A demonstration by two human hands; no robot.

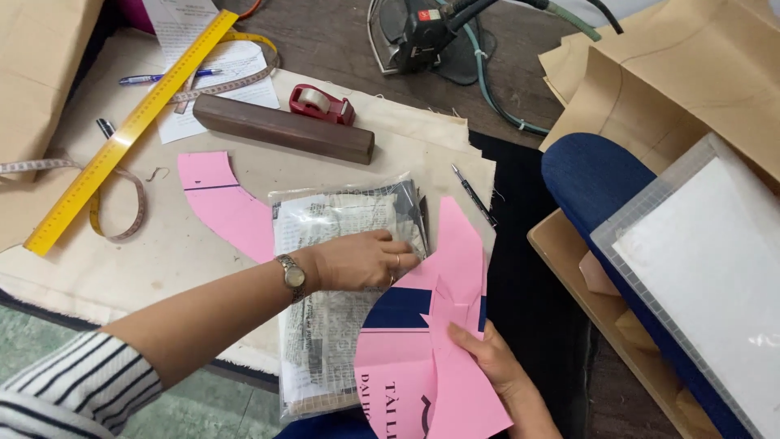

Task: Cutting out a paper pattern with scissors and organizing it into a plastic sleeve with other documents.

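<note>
My left hand [363, 258], with a wristwatch and a ring, lies flat on a clear plastic bag [325, 325] stuffed with printed paper and fabric, its fingertips at the edge of the pink paper pattern pieces [459, 268]. My right hand [487, 358] pinches the lower right part of those pink pieces, which overlap a dark blue piece [398, 309]. Another curved pink pattern piece [223, 203] lies under the bag to the left, on cream fabric [162, 260].
A dark wooden block [280, 128], a red tape dispenser [321, 102], a yellow ruler [122, 134], a tape measure [122, 211] and a pen [474, 195] lie on the cloth. An iron [422, 32] stands at the back. Brown paper [674, 73] and a translucent plastic sheet [699, 276] are right.
</note>
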